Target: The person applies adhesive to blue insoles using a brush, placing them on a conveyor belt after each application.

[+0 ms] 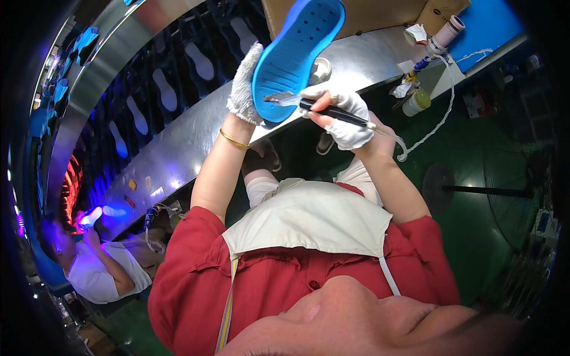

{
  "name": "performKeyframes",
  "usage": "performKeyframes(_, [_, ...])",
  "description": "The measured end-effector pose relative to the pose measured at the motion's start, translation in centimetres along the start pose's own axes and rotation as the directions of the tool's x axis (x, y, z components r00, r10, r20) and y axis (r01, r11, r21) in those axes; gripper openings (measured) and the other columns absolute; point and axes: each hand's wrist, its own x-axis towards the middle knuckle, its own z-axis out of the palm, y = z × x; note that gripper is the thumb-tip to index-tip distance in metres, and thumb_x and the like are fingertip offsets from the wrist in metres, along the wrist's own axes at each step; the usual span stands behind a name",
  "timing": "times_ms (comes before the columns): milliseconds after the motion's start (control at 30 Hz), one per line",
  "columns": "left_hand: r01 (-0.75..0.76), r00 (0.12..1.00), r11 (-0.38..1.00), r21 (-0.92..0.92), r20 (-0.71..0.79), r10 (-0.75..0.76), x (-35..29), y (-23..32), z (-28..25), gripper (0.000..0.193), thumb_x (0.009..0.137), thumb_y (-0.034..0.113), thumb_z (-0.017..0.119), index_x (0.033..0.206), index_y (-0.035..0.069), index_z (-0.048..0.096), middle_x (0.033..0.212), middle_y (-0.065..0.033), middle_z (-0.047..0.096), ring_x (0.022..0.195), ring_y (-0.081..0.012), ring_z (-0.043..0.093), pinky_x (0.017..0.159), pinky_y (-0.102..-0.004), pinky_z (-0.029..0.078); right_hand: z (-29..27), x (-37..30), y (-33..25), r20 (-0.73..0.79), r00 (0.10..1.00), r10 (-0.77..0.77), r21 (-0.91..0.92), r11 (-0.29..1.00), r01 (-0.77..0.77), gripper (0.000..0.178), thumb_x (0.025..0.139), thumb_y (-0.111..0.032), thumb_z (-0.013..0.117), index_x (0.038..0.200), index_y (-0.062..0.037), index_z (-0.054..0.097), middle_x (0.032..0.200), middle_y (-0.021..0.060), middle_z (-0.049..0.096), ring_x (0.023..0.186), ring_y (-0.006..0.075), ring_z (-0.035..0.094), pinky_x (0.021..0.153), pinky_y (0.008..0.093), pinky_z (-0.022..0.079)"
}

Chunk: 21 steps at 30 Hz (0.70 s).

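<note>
My left hand [244, 89], in a white knitted glove, is closed on the edge of a blue shoe sole [289, 56], holding it up with its inner face showing. The sole has a row of grooves and several small holes toward the far end. In my right hand [347, 118], also in a white glove with some fingertips bare, is a brush [339, 113] with a black handle. Its flat pale bristles lie against the near end of the sole. A thin white tube [392, 135] runs from the handle's rear end. The left fingers behind the sole are hidden.
A metal ledge [178, 133] runs alongside a dark conveyor carrying several pale insoles [164, 89]. Beyond my hands are a round container [320, 70], a cardboard box [368, 15] and a pink roll [448, 32]. A yellow-green jar [417, 103] hangs at right. Another person [107, 267] works at far left.
</note>
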Motion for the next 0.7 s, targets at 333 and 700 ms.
performKeyframes(333, [0.296,0.954,0.921,0.255,-0.031,-0.298,1.5,0.8,-0.4,0.034,0.09,0.031,0.056,0.105,0.001,0.061,0.093,-0.0109,0.066,0.08,-0.0204,0.064,0.072,-0.0318,0.055,-2.6,2.6,-1.8,0.257,0.841,0.477,-0.276,0.87,-0.409,0.013,0.063,0.006,0.066,0.071,-0.0031,0.061,0.075,0.0056,0.063,0.073,0.0143,0.059,0.07,0.0269,0.049])
performKeyframes(700, [0.297,0.943,0.841,0.453,0.001,-0.333,0.9,0.7,0.4,0.04,0.091,0.032,0.052,0.114,0.0,0.057,0.103,-0.0125,0.064,0.085,-0.0187,0.064,0.073,-0.0296,0.055,-4.7,3.7,-2.2,0.265,0.846,0.462,-0.269,0.878,-0.395,0.014,0.058,0.008,0.066,0.066,-0.0015,0.062,0.078,0.0104,0.065,0.077,0.0182,0.062,0.071,0.0282,0.051])
